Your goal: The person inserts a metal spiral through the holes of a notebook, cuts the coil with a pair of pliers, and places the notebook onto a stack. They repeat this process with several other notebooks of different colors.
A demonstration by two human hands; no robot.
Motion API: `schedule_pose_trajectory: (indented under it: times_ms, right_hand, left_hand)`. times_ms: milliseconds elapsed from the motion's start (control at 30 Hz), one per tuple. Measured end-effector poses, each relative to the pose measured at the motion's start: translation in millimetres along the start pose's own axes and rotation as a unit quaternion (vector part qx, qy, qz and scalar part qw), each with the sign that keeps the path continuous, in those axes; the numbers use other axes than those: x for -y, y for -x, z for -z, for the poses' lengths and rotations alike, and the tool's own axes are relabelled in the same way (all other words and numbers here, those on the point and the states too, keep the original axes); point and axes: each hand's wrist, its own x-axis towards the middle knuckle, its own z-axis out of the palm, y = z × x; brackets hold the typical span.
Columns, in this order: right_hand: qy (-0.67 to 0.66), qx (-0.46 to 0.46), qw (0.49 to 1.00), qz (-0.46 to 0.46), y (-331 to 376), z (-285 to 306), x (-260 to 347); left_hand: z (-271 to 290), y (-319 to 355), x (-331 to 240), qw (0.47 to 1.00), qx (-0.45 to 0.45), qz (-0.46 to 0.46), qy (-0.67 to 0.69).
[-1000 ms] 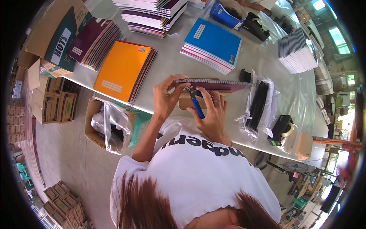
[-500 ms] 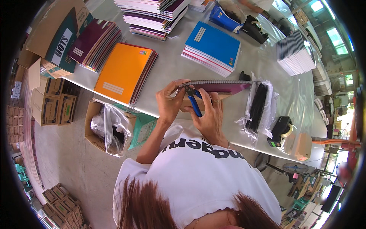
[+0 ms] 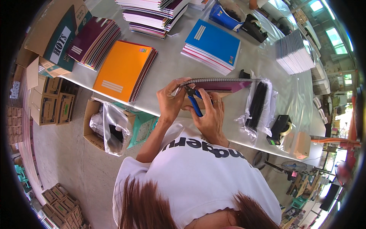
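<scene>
A purple-covered spiral notebook [image 3: 232, 87] stands on edge in front of me, its wire binding running along the top. My left hand [image 3: 170, 98] pinches the left end of that binding between thumb and fingers. Blue-handled cutting pliers [image 3: 195, 102] are gripped in my right hand [image 3: 210, 114], their jaws at the same end of the wire, close to my left fingertips. Whether the jaws touch the wire is too small to tell. To the right of the notebook lies a bundle of black binding coils [image 3: 257, 107] in clear plastic.
Orange notebooks [image 3: 124, 70], purple notebooks [image 3: 89, 42] and blue-topped unbound books [image 3: 211, 42] are stacked on the table [image 3: 167, 57]. Two tape dispensers [image 3: 280, 129] [image 3: 254, 28] stand at the right. A plastic-lined carton [image 3: 95, 137] sits below the table's left edge.
The view has shifted very slightly. Both hands, the pliers and the notebook keep almost the same position.
</scene>
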Motion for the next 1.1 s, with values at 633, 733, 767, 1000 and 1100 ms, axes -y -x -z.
schedule_pose_trajectory:
  times_ms: [633,733,767,1000,1100]
  right_hand:
    - [0.21,0.069,0.964,-0.15,108.4,-0.2,-216.9]
    - [0.199,0.052,0.962,-0.18,111.6,-6.5,-226.6]
    - [0.206,0.045,0.962,-0.175,112.6,-9.2,-227.3]
    - [0.224,0.03,0.957,-0.18,114.2,-12.1,-225.7]
    - [0.226,0.027,0.957,-0.179,111.3,-11.9,-222.6]
  left_hand:
    - [8.8,0.8,15.1,0.996,0.089,-0.004,0.009]
    - [18.2,-6.7,-8.5,0.999,0.05,-0.015,-0.01]
    - [26.8,-14.4,-31.3,0.999,0.015,-0.051,-0.008]
    - [111.9,-92.3,-147.0,0.964,-0.026,-0.259,-0.059]
    - [115.5,-124.1,-155.6,0.908,-0.022,-0.28,-0.311]
